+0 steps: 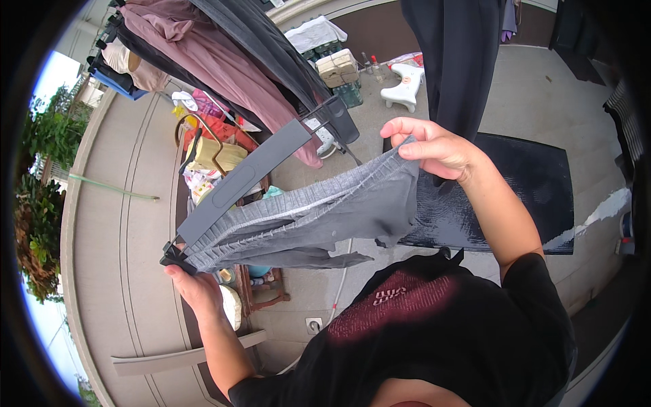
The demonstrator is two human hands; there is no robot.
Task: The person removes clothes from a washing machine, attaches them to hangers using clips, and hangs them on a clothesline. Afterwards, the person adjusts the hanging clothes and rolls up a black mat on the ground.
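A pair of grey trousers or shorts (371, 203) with a gathered elastic waistband stretches between my two hands. My left hand (199, 292) grips the black clip at the near end of a grey clip hanger (269, 155), where one end of the waistband sits. At the other end, my right hand (440, 150) pinches the waistband between thumb and fingers. The hanger's far clip (339, 119) stands apart from the waistband. Folds hide the inside of the garment, and its lower part hangs loosely below the band.
Pink trousers (218, 76) and other clothes hang at upper left. Dark trousers (460, 76) hang beyond my right hand. A wet black mat (529, 198) lies on the floor. Further off are a white stool (404, 86) and a cluttered wooden rack (267, 295) beside the wall (112, 254).
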